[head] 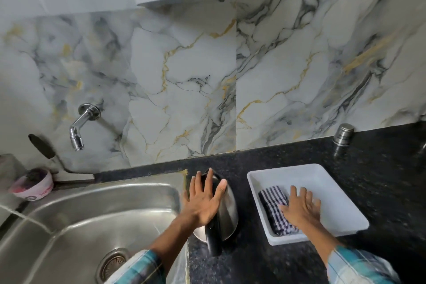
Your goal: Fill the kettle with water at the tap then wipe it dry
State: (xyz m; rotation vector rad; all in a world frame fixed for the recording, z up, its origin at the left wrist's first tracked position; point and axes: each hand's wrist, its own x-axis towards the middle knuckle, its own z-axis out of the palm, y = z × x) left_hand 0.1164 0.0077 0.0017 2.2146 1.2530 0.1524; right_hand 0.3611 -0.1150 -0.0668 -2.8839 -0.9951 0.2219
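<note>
The kettle [224,210] sits on the dark counter [299,157] right at the sink [92,214] edge, with the left hand [202,200] spread flat and open over its top, not gripping anything. The right hand [299,207] lies open on the checked cloth [274,205] in the white tray [322,180], fingers flat, no real hold yet as far as I can tell. My worry is the flat palm nudging the kettle over the sink lip, or a sloppy one-handed cloth grab dragging the tray along the counter.
</note>
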